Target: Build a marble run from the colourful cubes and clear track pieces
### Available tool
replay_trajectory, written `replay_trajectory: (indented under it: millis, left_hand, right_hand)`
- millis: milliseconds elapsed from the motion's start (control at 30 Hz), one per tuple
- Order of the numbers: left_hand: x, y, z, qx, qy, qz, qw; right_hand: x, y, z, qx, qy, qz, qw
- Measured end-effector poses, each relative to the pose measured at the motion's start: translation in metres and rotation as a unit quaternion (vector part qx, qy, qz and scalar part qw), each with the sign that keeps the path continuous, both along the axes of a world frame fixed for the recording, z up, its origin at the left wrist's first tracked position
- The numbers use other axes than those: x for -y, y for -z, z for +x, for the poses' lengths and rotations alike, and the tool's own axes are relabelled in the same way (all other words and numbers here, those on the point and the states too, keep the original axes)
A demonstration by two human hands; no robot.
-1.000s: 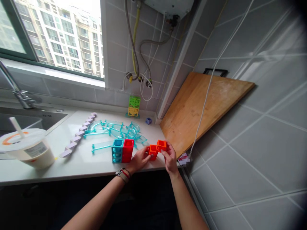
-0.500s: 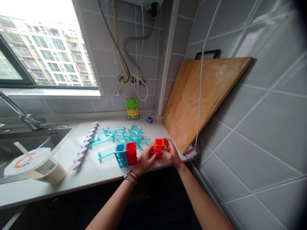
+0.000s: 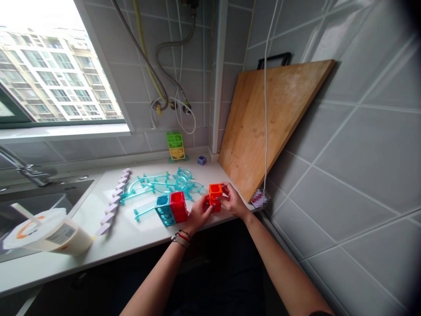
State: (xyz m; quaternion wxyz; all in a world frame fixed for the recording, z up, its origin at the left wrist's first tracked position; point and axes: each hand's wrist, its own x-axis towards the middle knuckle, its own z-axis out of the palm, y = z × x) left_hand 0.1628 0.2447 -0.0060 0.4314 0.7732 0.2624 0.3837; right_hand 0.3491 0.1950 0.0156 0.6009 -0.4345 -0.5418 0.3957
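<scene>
Both my hands hold a small upright stack of orange toy blocks (image 3: 215, 191) near the front edge of the counter. My left hand (image 3: 199, 214) has its fingers closed around the stack's left side and lower front. From the right, my right hand (image 3: 233, 201) pinches it, with the thumb at the front. Fingers cover part of the lower block. Just left of my left hand, a red hollow block stack (image 3: 178, 206) stands joined to a teal block stack (image 3: 164, 210). Behind them lie several clear teal track pieces (image 3: 161, 183), some straight and some curved.
White domino-like pieces (image 3: 113, 201) run in a row on the left. A lidded drink cup (image 3: 69, 239) stands by the sink (image 3: 82, 193). At the back are a green and yellow block tower (image 3: 175, 145) and a small blue block (image 3: 201, 160). A wooden board (image 3: 263, 118) leans right.
The camera view has turned slightly, so the scene sits differently in the picture. Both hands remain on the orange blocks, with little visible change in their grip.
</scene>
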Motion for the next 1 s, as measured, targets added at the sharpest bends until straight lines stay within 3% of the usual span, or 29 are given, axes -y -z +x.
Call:
replay_trajectory:
  millis: [200,1000]
  left_hand:
    - [-0.0021,0.0037,0.001,-0.002,0.001,-0.005,1.0]
    - [-0.0036,0.0051,0.0006,-0.009,0.022,-0.024,0.999]
  right_hand:
    - [-0.001,-0.0055,0.0051,0.004,-0.031,-0.003,1.0]
    - [-0.0021,0.0044,0.0074,-0.013,-0.015,0.005,1.0]
